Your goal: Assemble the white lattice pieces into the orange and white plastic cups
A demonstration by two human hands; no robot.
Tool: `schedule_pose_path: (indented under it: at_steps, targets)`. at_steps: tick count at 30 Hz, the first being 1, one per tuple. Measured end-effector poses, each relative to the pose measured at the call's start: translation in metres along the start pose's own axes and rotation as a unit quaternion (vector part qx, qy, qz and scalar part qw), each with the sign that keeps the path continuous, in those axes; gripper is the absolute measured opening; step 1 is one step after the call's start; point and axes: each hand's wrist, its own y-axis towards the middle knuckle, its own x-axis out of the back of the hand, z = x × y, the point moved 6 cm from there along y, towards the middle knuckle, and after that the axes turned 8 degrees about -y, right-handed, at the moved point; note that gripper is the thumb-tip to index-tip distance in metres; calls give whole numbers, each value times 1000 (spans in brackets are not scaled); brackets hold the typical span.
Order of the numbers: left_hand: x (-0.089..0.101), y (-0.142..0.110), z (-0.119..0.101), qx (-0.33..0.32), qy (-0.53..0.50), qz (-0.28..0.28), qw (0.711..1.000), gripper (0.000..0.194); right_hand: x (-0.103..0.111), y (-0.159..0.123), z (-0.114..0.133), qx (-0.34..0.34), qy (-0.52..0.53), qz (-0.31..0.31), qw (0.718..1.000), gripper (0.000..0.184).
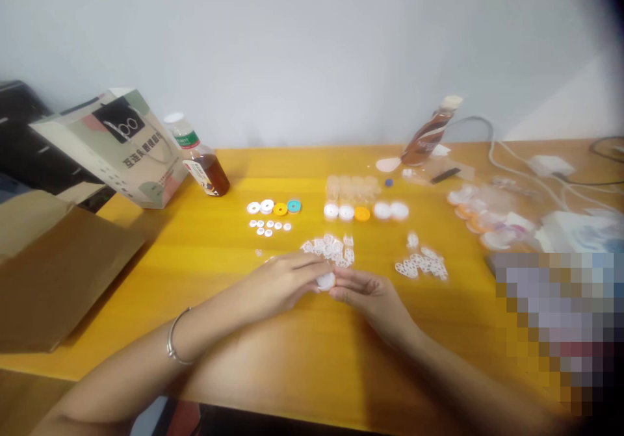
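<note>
My left hand [285, 283] and my right hand [368, 296] meet at the middle of the yellow table [312, 358]. Together their fingertips pinch a small white round cap [325, 281]. A silver bangle [174, 338] circles my left wrist. Just beyond the hands lies a heap of small white plastic rings [331, 249], and a second heap [423, 264] lies to the right. Farther back stand rows of round caps: white, yellow and teal ones [273, 208] on the left, white and orange ones [363, 212] in the middle.
A paper gift bag [117, 147] and a bottle of brown drink [202, 163] stand at the back left. A brown paper bag [49, 273] lies at the left edge. A tilted brown bottle [431, 130], cables [517, 169] and plastic packets [492, 218] crowd the right.
</note>
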Motion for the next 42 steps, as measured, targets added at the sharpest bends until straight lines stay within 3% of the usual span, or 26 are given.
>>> schedule_pose_path:
  at_steps: [13, 26, 29, 35, 39, 41, 42]
  targets:
    - [-5, -3, 2, 6, -7, -15, 1000, 32, 0, -4, 3, 19, -27, -25, 999, 31]
    - [-4, -1, 2, 18, -13, -15, 1000, 32, -1, -5, 3, 19, -26, -12, 999, 28]
    - [-3, -2, 0, 23, -32, -20, 999, 34, -4, -5, 5, 22, -31, 15, 999, 30]
    - [-7, -15, -4, 6, -16, -62, 998, 37, -19, -11, 18, 50, -11, 135, 990, 30]
    - [-20, -26, -8, -5, -18, -49, 999, 34, -21, -11, 21, 61, -135, 170, 974, 21]
    - [-29, -29, -9, -4, -6, -30, 1000, 33, -5, -4, 26, 87, -255, 120, 955, 17]
    - [-33, -31, -10, -8, 4, -22, 1000, 33, 10, 0, 31, 103, -319, 65, 940, 15]
